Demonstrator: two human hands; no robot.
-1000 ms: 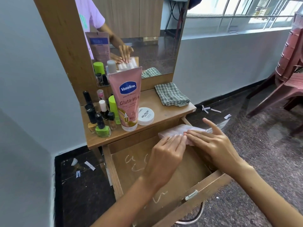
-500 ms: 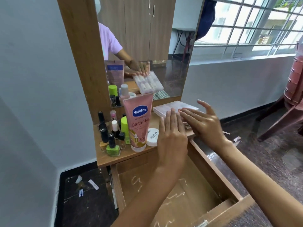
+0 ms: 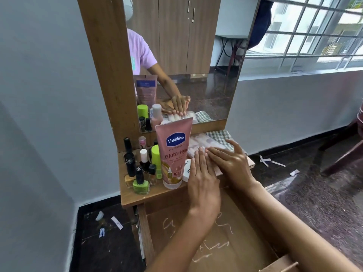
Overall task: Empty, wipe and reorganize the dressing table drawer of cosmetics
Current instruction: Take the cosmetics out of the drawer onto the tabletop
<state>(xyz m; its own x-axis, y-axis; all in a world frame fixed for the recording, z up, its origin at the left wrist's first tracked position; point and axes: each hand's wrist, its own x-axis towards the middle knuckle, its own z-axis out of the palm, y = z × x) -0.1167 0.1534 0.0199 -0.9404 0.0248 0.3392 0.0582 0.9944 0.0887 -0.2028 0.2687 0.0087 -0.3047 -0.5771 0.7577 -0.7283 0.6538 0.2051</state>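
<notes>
Both hands, left [image 3: 203,179] and right [image 3: 230,163], are pressing flat, fingers straight and side by side, on a pink nail-tip box [image 3: 204,144] lying on the counter [image 3: 157,195] above the open drawer [image 3: 225,250].

Left arm: bare forearm rising from the bottom edge of the view, reaching forward and slightly right over the open front of the dressing table
Left hand [image 3: 203,181]: palm down, fingers straight and held together, fingertips pointing away from the person, laid flat near the front edge of the tabletop
Right arm: bare forearm entering from the lower right corner, angled up and to the left
Right hand [image 3: 230,160]: palm down, fingers straight and slightly spread, thumb lifted out to the right side, pressing flat toward the right end of the tabletop
Hands together: side by side, index fingers touching or nearly so; neither hand curls around anything
Mirror: both hands reflected, fingers extended
</notes>
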